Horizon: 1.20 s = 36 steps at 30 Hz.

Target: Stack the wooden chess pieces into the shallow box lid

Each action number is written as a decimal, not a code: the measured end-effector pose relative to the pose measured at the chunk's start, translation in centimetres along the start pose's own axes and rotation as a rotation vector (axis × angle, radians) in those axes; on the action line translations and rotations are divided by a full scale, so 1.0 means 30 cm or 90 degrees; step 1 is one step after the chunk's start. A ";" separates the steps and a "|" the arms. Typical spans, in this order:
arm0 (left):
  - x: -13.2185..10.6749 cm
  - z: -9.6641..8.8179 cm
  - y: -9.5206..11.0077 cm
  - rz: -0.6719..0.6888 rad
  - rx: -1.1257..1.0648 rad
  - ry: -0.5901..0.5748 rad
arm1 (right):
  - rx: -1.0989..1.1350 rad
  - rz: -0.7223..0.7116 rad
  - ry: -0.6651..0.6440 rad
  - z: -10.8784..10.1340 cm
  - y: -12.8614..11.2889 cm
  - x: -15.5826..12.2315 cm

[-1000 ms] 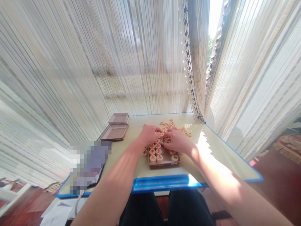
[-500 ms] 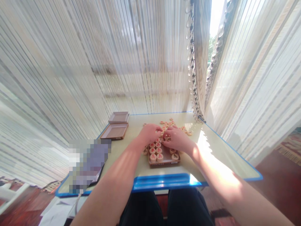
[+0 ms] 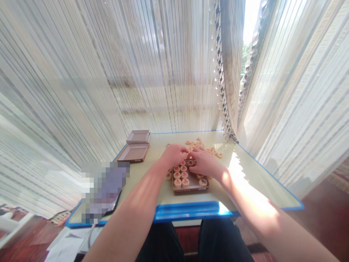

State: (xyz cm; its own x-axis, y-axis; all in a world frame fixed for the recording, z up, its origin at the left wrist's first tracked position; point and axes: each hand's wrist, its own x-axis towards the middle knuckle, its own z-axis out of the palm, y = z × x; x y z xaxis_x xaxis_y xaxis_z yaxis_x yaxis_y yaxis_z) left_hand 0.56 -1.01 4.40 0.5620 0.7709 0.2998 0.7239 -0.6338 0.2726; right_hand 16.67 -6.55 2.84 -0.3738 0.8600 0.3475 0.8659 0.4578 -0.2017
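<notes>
A shallow brown tray [image 3: 191, 188] lies near the table's front edge, holding round wooden game discs [image 3: 181, 178] with red and dark characters in rows. My left hand [image 3: 172, 155] rests curled over the tray's far left corner, fingertips on the discs. My right hand [image 3: 205, 162] is over the tray's far right part, fingers bent and pinching a disc [image 3: 190, 162] beside the rows. More loose discs [image 3: 203, 146] lie scattered on the table just beyond both hands.
The pale table [image 3: 253, 182] has a blue rim. Two empty brown box halves [image 3: 135, 147] sit at the far left. A blurred-out flat object [image 3: 102, 191] lies at the near left corner. Sheer striped curtains hang close around the table.
Both hands stay over the tray's far end; the right hand's fingers have shifted slightly left, bringing a disc down beside the rows. The camera view wobbles a little.
</notes>
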 end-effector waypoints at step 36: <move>0.006 0.015 -0.013 -0.067 0.075 -0.062 | -0.041 0.167 0.029 0.023 0.148 0.041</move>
State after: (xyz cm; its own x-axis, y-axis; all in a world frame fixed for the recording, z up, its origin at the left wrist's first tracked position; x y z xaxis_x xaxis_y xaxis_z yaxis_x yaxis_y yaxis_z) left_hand 0.55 -0.61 3.94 0.5131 0.8385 0.1832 0.8193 -0.5421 0.1867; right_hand 19.82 -3.29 1.73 -0.1207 0.9356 0.3317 0.9509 0.2049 -0.2320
